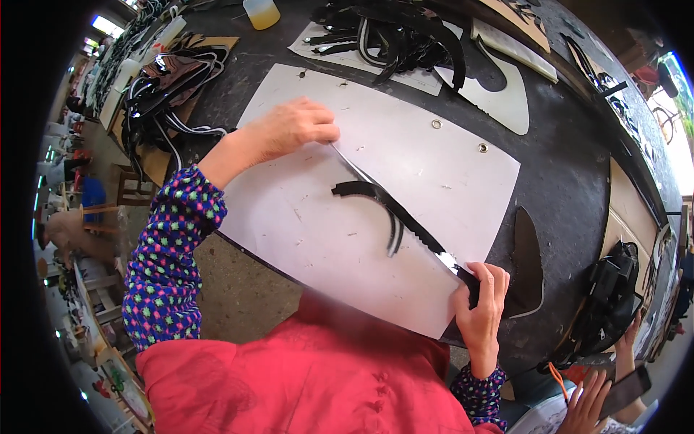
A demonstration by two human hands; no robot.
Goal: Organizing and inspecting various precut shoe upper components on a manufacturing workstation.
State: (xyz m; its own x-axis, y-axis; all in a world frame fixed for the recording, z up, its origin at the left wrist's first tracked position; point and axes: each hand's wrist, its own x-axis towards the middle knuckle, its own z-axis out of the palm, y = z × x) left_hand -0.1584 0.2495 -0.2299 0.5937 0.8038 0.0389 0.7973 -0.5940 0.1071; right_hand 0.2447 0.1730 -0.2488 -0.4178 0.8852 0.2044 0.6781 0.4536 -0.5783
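A narrow black strip [412,223] with a shiny patch runs slantwise above a white board [289,210]. Its lower right end is gripped in my right hand [486,300], with the fingers bent around it. My left hand [303,124], closed in a pinch, pulls a thin pale strip [348,160] taut from the upper left; it reaches down to the black strip. I cannot tell whether the pale strip is an edge of it or a separate layer. A curved black piece with a pale-edged tail [395,235] hangs or lies beside the black strip's middle.
Piles of black strips [397,43] and white-edged strips [155,90] lie at the back and left. A cup of yellow liquid [262,13] stands at the far edge. A dark curved panel [528,260] and a black bag [614,289] are at right. Another person's hand [584,405] is near a phone.
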